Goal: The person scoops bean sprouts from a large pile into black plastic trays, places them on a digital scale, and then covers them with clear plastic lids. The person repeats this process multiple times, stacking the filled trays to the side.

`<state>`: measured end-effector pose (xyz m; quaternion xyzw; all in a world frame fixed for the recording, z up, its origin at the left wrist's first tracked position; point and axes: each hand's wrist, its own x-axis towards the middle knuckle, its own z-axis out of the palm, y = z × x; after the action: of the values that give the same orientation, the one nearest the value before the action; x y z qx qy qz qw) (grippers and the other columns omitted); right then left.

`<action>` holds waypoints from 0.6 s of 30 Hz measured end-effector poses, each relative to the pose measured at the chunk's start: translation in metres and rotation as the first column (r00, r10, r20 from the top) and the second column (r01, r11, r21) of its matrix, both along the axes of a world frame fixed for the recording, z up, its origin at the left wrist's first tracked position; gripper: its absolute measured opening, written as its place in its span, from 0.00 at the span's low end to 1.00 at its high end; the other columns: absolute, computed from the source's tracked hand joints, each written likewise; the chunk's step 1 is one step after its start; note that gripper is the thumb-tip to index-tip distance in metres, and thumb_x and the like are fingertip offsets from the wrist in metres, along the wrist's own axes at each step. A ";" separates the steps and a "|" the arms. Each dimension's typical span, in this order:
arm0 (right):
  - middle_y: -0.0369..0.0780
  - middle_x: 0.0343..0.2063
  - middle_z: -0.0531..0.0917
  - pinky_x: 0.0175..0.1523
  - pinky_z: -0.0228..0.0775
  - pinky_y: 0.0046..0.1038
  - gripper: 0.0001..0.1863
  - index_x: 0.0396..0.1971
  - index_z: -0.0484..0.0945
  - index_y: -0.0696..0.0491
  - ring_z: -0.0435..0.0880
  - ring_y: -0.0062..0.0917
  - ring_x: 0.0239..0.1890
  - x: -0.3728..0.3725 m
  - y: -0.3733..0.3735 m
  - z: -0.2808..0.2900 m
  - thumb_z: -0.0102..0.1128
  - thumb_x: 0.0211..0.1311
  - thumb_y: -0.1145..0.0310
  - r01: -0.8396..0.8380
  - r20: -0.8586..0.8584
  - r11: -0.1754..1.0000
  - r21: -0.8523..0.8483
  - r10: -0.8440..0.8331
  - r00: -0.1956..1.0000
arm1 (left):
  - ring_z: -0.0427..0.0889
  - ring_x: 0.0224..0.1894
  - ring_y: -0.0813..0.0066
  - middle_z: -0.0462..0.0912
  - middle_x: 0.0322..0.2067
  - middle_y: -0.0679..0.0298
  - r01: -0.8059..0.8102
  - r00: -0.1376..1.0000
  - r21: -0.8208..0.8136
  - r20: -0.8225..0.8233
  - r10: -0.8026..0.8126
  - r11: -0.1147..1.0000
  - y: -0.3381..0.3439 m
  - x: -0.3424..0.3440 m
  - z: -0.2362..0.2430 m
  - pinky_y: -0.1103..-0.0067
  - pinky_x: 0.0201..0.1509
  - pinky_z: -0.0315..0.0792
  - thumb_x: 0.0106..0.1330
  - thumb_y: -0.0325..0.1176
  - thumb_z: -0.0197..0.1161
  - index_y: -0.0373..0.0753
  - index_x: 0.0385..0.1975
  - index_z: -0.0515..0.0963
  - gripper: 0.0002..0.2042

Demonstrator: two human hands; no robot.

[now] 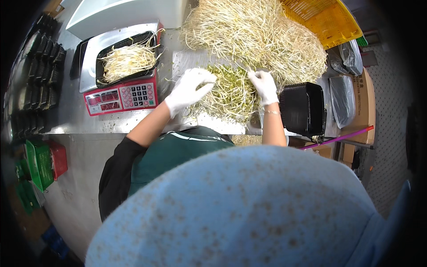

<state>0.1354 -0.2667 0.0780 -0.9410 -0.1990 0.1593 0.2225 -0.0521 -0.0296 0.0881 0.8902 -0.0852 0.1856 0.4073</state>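
A loose pile of bean sprouts (pixel 227 100) with greenish heads lies on the metal table in front of me. My left hand (pixel 189 89), in a white glove, is at the pile's left edge, its fingers curved and the thumb apart from them; I see nothing held in it. At the pile's upper right, my gloved right hand (pixel 265 86) has its fingertips pinched on some sprouts. To the left, a black tray (pixel 98 71) of pale sprouts rests on the steel plate of a red weighing scale (pixel 121 99). A much larger heap of sprouts (pixel 262 33) spreads behind the pile.
Nested black trays (pixel 302 109) stand right of my right hand. A yellow crate (pixel 327 22) is at the far right, above plastic-wrapped packs (pixel 342 100) and a cardboard box (pixel 364 100). Filled black trays (pixel 38 66) are stacked far left. Green baskets (pixel 39 164) sit below the table's left.
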 end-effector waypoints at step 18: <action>0.48 0.34 0.85 0.47 0.74 0.35 0.31 0.34 0.84 0.54 0.84 0.38 0.42 -0.005 0.091 0.008 0.60 0.52 0.38 -0.101 0.128 0.984 -0.144 0.119 0.985 | 0.65 0.62 0.55 0.68 0.59 0.53 0.027 0.976 -0.067 -0.213 -0.040 0.997 -0.015 -0.031 -0.009 0.65 0.67 0.58 0.59 0.45 0.64 0.42 0.62 0.66 0.31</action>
<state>0.1308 -0.1760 0.0864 -0.9503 -0.2541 0.1200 0.1342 -0.0835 -0.0449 0.0788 0.8899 -0.0498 0.0844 0.4455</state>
